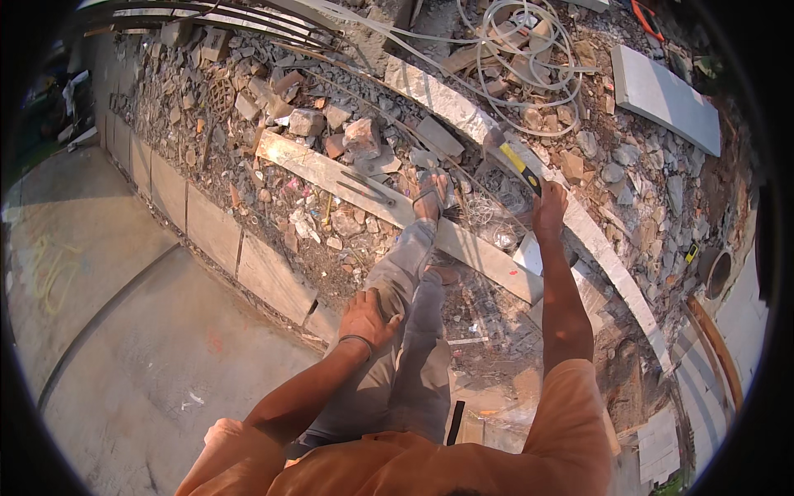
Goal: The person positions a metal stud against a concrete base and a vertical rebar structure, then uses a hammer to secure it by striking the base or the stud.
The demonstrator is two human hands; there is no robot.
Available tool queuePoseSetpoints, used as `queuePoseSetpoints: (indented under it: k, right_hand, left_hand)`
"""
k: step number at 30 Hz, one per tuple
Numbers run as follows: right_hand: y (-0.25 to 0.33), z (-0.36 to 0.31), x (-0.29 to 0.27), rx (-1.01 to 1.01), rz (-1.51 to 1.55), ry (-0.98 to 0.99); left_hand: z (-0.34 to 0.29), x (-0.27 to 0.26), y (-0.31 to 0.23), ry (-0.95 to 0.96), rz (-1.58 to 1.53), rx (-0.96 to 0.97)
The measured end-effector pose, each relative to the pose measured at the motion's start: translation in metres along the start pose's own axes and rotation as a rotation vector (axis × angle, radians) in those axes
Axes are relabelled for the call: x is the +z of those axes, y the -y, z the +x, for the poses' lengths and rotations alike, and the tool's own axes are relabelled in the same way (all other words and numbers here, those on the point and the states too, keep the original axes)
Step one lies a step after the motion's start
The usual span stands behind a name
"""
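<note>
My right hand [550, 211] is closed round the grip of a hammer [517, 159] with a yellow and black handle. The hammer's head lies against or just over a long whitish concrete beam [447, 101]; whether it touches cannot be told. On my grey-trousered leg, near the knee, rests my left hand [368, 321]. Its fingers lie over the cloth, and nothing shows in it. One sandalled foot [430, 197] is planted by a wooden plank [331, 179] that lies across the rubble.
Broken bricks and stones [306, 122] cover the ground. A loose pale hose [529, 62] coils beyond the beam. A grey slab [666, 99] lies at the far right, with an orange-handled tool [647, 21] above it. Concrete paving [157, 355] spreads at the left.
</note>
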State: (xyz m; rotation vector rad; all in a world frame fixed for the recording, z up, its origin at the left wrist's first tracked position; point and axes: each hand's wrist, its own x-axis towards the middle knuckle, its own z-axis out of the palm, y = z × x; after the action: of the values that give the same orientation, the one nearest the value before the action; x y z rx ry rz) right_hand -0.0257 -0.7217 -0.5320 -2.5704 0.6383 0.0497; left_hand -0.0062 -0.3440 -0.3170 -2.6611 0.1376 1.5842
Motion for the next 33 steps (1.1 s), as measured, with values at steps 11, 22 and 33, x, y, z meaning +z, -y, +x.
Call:
queuePoseSetpoints:
  k: [11, 22, 33]
  right_hand:
    - [0.032, 0.028, 0.014, 0.283, 0.055, -0.152]
    - [0.137, 0.166, 0.109, -0.052, 0.112, -0.012]
    - [0.154, 0.134, 0.096, 0.001, -0.144, 0.248]
  left_hand:
    - [0.018, -0.048, -0.008, 0.098, -0.099, -0.013]
    - [0.042, -0.070, -0.013, 0.158, -0.192, 0.021]
    - [0.026, -0.027, 0.075, 0.084, -1.207, -0.157]
